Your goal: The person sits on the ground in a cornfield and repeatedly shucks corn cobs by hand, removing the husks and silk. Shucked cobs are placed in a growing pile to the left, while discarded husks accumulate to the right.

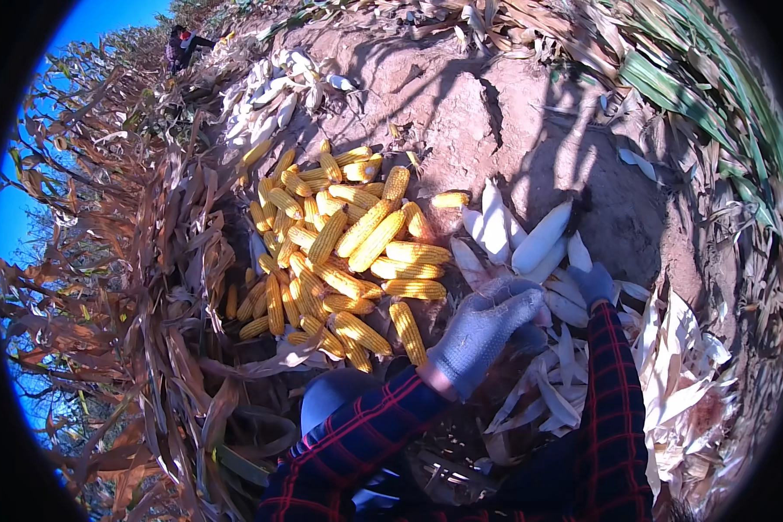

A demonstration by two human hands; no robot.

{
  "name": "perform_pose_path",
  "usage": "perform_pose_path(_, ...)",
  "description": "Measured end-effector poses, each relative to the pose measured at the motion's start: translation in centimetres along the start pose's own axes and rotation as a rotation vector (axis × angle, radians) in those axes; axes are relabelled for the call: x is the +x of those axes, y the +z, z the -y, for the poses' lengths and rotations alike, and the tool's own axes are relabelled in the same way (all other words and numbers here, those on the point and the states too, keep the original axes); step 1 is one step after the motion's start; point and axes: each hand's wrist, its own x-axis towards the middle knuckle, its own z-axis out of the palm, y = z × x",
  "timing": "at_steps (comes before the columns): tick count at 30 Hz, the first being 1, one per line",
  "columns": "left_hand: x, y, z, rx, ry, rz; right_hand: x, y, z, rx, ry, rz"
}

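Note:
A pile of husked yellow corn ears (346,241) lies on the soil before me. My left hand (489,326), in a pale knitted glove, is just right of the pile, fingers bent together; whether anything is inside them cannot be made out. My right hand (594,284), gloved too, reaches to the lower tip of a white-husked corn ear (578,253); its grip is partly hidden. Beside both hands lie several unhusked ears in pale husks, among them a large one (541,239). Loose stripped husks (554,398) are spread below my hands.
Dry standing corn stalks (163,293) line the left. Another heap of ears in pale husks (267,98) lies farther off, and a person (184,47) is beyond it. Green and dry corn leaves (678,98) border the upper right. More loose husks (678,372) lie by my right arm.

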Motion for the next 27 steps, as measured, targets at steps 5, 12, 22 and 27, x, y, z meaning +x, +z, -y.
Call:
perform_pose_path(5,0.3,0.4,0.7,-0.070,0.118,-0.188,-1.9,-4.1,-0.6,0.637,0.062,0.097)
perform_pose_path(12,-0.2,1.8,1.0,0.016,0.163,-0.159,-6.2,-13.1,1.9,0.685,-0.298,0.304)
perform_pose_path(22,0.0,2.4,1.8,0.098,0.287,-0.170,-17.3,-19.9,7.1,0.474,-0.515,0.323)
perform_pose_path(27,-0.2,2.3,2.4,0.044,0.365,-0.039,-22.0,-19.7,6.8,0.441,-0.588,0.326)
